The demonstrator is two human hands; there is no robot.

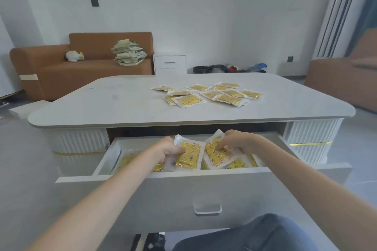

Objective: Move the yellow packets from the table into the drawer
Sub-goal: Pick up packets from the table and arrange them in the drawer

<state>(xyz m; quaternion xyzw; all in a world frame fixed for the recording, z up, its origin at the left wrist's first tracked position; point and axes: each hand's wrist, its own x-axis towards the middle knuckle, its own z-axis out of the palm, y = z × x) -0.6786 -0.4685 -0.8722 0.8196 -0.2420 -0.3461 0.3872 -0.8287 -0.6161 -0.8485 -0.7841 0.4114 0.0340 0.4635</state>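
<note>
Your left hand and right hand are each pinching a yellow packet over the open drawer, fingers curled.

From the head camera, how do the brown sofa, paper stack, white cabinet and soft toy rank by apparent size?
1. brown sofa
2. paper stack and white cabinet look about alike; unranked
3. soft toy, smallest

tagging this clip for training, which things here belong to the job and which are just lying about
Job: left hand holding left packet; right hand holding right packet; open drawer; loose packets; table.
Lying about: sofa; paper stack; soft toy; white cabinet; floor bags.
</note>
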